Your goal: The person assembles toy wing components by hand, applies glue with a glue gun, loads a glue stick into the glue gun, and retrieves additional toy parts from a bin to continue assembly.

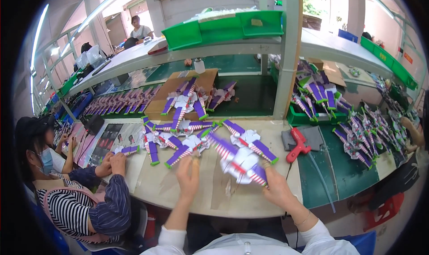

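Note:
A toy wing set (241, 162), white in the middle with purple panels, red-striped edges and green tips, is tilted above the table in front of me. My right hand (276, 190) is closed on its near right wing; the toy is blurred by motion. My left hand (187, 178) is raised to the left of it, just below another wing set (194, 144) lying on the table. Its fingers are smeared, so whether they touch anything is unclear. One more wing set (248, 138) rests behind the held one.
A red glue gun (297, 146) lies on a grey pad to the right. Wing sets fill a cardboard box (167, 96) and a green bin (313, 117). A heap of wing sets (366, 129) covers the right side. On my left a co-worker (76, 201) handles another piece. A shelf post (288, 53) stands ahead.

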A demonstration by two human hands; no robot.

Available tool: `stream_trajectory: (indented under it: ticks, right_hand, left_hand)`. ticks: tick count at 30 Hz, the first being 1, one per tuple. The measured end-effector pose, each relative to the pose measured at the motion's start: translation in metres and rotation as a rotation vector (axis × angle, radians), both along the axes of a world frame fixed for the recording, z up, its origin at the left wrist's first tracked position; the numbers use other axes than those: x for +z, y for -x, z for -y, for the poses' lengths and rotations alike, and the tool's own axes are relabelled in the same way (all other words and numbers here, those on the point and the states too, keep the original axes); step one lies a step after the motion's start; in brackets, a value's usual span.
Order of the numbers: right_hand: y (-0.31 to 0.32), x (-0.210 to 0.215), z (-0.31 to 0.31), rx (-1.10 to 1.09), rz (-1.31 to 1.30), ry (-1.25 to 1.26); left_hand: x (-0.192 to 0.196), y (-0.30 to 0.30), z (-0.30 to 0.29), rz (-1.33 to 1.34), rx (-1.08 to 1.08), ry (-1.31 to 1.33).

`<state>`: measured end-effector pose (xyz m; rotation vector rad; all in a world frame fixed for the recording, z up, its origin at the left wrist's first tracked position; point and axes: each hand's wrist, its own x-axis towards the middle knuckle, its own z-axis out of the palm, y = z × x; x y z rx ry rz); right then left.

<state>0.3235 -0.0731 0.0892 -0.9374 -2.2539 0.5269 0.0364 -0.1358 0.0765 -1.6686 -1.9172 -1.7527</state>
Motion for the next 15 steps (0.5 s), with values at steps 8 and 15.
stream_trajectory:
  ticks: [8, 15]
  right_hand:
    - [0.023, -0.015, 0.024, 0.123, 0.370, 0.068]
    - [0.022, -0.028, 0.025, 0.112, 0.513, -0.085]
  left_hand:
    - [-0.032, -0.057, 0.075, 0.279, -0.049, 0.207]
    - [-0.008, -0.100, 0.074, -0.531, -0.110, 0.099]
